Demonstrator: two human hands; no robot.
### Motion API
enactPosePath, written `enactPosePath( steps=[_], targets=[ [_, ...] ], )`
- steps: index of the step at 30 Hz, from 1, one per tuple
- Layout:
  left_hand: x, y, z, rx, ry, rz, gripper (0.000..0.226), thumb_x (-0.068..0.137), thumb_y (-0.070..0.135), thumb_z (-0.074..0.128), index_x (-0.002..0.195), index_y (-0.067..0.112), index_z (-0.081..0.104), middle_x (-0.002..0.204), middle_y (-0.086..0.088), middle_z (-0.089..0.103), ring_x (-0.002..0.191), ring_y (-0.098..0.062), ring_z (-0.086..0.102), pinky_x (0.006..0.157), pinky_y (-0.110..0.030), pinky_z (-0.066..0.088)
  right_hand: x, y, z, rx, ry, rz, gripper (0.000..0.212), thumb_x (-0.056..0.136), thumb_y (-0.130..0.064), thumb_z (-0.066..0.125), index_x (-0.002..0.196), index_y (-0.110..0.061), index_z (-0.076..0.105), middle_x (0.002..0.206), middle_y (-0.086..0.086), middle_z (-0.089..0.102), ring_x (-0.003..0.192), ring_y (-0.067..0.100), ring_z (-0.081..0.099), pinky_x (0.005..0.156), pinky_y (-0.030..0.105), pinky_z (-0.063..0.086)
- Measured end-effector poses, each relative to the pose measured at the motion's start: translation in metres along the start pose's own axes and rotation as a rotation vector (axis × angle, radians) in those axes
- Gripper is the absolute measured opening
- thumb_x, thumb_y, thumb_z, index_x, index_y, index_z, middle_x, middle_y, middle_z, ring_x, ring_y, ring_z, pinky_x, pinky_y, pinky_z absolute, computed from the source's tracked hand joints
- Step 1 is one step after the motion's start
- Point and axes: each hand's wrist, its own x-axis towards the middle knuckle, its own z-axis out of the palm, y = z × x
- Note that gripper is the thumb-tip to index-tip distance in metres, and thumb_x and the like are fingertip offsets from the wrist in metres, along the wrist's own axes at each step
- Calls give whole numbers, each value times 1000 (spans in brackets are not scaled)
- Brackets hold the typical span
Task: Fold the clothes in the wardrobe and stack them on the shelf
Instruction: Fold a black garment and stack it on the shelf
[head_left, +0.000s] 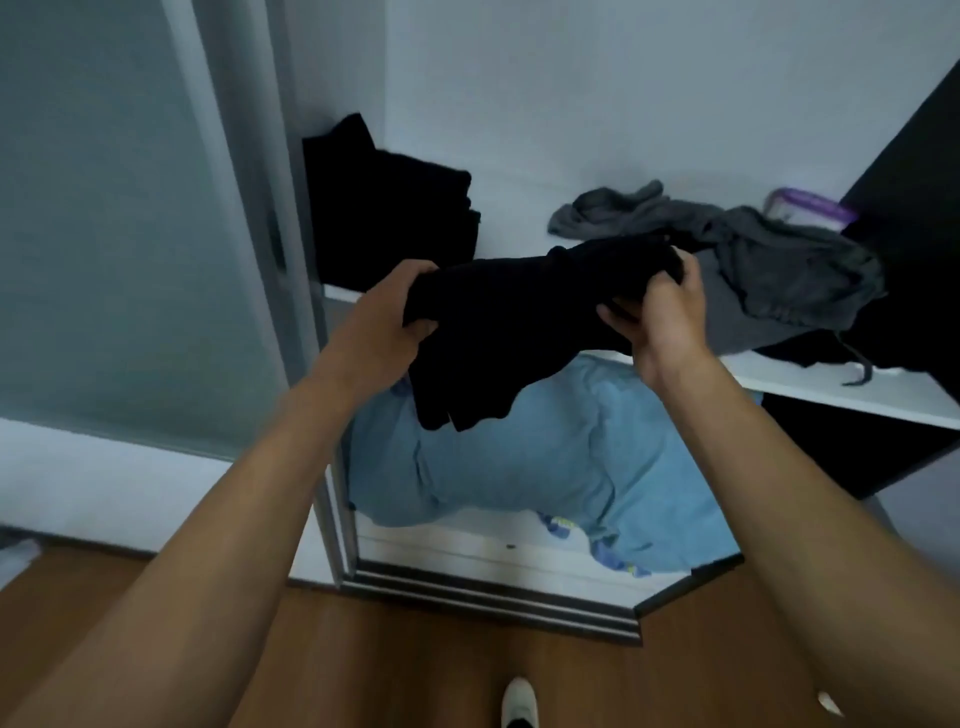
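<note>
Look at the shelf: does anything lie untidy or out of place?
Yes. Grey clothes lie crumpled on the shelf's right side, a cord hanging over its edge, unlike the neat black stack at left.

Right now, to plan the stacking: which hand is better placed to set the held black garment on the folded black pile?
Probably left: the left hand grips the black cloth garment on the side nearest the folded black pile; the right hand is farther.

The black garment (519, 322) I held was soft matt cloth, the shelf (831, 387) smooth white laminate, the floor (415, 665) glossy brown wood, the bundle (519, 457) below wrinkled blue fabric.
</note>
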Motion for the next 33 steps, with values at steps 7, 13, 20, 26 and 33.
enactPosePath(
  steps=[7, 13, 20, 26, 33],
  targets=[
    [76, 17, -2, -711, 395, -123, 53, 94, -13, 46, 106, 37, 59, 118, 8, 55, 104, -11, 63, 71, -34, 62, 112, -31, 91, 398, -355, 179, 29, 96, -12, 38, 108, -7, 64, 96, 11, 68, 91, 31, 65, 75, 45, 57],
    [140, 27, -15, -219, 678, 220, 51, 73, -14, 46, 116, 14, 55, 107, 23, 57, 100, 2, 57, 85, -14, 46, 212, -51, 192, 720, -684, 308, 35, 93, -14, 40, 111, -2, 67, 119, 18, 66, 117, 35, 59, 108, 46, 46],
    [144, -20, -1, 171, 509, -542, 45, 79, 33, 43, 122, 38, 56, 101, 4, 65, 84, -24, 63, 81, -46, 53, 313, 35, 241, -270, -565, 221, 29, 96, -7, 46, 115, -6, 68, 106, 11, 60, 88, 25, 62, 74, 29, 49],
    [189, -24, -1, 680, 776, -354, 26, 86, 34, 50, 94, 15, 67, 98, -2, 50, 96, -24, 53, 79, -37, 44, 287, 58, 277, -535, -882, -417, 30, 94, -36, 53, 114, -26, 72, 119, -8, 68, 112, 7, 57, 89, 16, 38],
    [212, -79, 5, 847, 169, -591, 49, 99, 37, 41, 147, 24, 40, 158, 3, 31, 151, -19, 14, 122, -51, 8, 271, 91, 306, -986, -1136, -541, 59, 95, -58, 37, 149, -33, 42, 157, -4, 40, 142, 23, 39, 115, 46, 33]
  ],
)
